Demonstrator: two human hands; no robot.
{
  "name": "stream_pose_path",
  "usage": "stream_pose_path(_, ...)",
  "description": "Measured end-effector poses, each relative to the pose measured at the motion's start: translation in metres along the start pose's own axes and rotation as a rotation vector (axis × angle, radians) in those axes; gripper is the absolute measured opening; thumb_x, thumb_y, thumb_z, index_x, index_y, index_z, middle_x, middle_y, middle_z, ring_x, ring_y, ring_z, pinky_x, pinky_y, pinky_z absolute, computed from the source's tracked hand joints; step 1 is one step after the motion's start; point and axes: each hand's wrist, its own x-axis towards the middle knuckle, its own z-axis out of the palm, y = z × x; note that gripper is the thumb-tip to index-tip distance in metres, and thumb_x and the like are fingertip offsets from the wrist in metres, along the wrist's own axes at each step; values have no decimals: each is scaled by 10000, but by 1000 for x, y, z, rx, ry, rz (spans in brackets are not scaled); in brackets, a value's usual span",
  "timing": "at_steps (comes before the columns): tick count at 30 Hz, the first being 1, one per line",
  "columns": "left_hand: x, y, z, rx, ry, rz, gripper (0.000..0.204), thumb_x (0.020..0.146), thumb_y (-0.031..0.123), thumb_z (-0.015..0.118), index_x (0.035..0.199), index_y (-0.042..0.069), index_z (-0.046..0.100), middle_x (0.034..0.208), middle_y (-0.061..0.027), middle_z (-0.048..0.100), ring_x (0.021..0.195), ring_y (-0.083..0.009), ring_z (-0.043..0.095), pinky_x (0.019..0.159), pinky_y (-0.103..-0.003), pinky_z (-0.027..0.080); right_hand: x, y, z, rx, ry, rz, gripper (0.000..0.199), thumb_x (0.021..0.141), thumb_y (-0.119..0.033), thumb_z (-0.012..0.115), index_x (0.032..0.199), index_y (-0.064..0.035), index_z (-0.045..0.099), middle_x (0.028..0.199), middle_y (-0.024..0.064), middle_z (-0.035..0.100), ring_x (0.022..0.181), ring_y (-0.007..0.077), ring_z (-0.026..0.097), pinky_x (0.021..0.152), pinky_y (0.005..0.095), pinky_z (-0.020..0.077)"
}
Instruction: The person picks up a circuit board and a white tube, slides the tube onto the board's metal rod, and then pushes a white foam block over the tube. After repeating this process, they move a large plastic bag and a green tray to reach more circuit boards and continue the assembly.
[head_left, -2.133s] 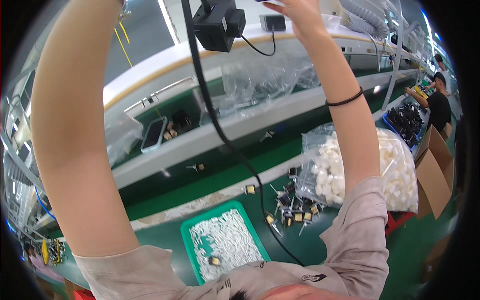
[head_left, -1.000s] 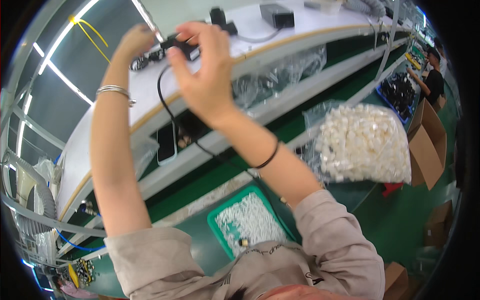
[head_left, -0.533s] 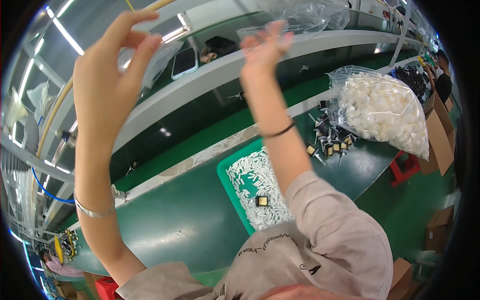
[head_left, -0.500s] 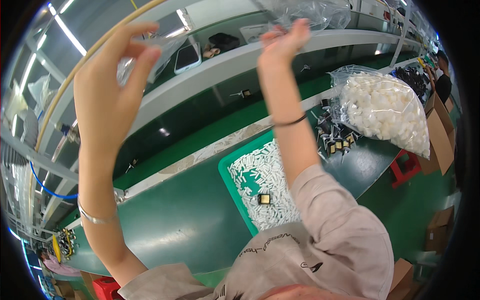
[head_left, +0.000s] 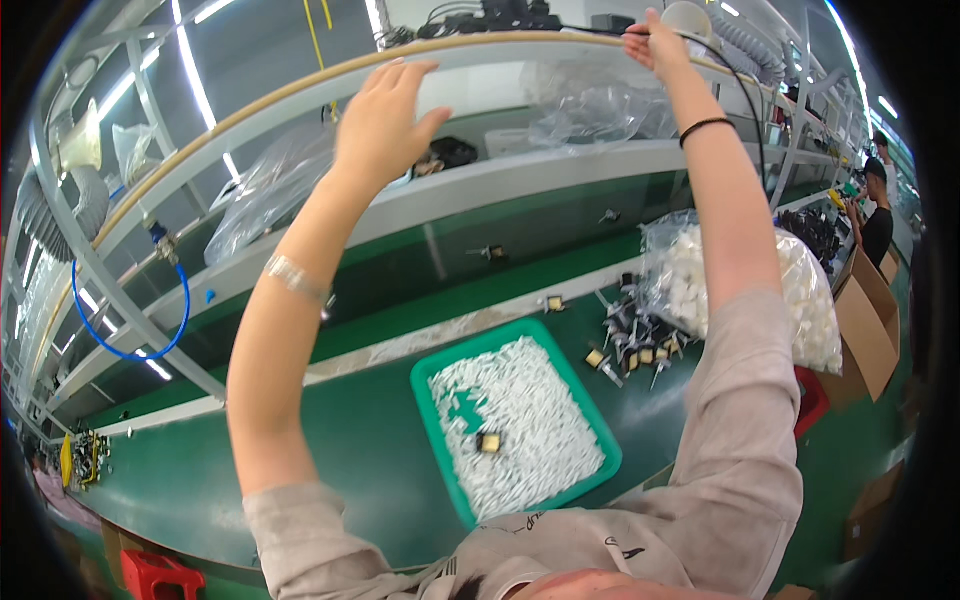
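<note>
Beginning at the left, the left hand [head_left: 388,120] is raised in front of the upper shelf [head_left: 470,42], fingers extended, thumb spread away, with nothing visible in its grasp. Next, dark equipment [head_left: 515,14] rests on the shelf top. Farther right, the right hand [head_left: 655,48] is located at the black cable [head_left: 745,86], fingers partly curled; at this small size, whether they grip the cable cannot be made out. The right hand is the nearer; the left is well apart from the cable. The cable is thin and dark, its long axis running rightward along the shelf edge, then curving downward beyond the right hand.
</note>
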Motion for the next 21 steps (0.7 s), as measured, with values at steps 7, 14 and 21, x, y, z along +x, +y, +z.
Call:
stream_pose_path(7, 136, 1, 161, -14, -117, -469, 553, 785, 329, 570, 1257, 104, 390, 1041, -227, 582, 959, -370, 568, 849, -408, 435, 1, 2, -37, 146, -146, 125, 502, 905, -453, 379, 885, 12, 567, 768, 115, 581, 701, 201, 583, 681, 361, 519)
stream_pose_path(14, 200, -46, 246, 163, -432, -368, 617, 844, 461, 435, 1310, 65, 351, 1268, -215, 432, 1144, -362, 445, 967, -399, 344, -11, 10, -109, 460, -306, 36, 467, 918, -410, 368, 964, 20, 545, 793, 99, 585, 738, 200, 582, 700, 338, 511)
stream_pose_path(21, 146, 101, 241, 196, -266, -203, 450, 813, 423, 436, 1141, 121, 378, 1070, -137, 449, 1033, -225, 403, 871, -387, 270, -45, 9, -164, 436, -133, -161, 433, 925, -366, 345, 973, 14, 546, 778, 100, 591, 727, 207, 591, 702, 343, 513)
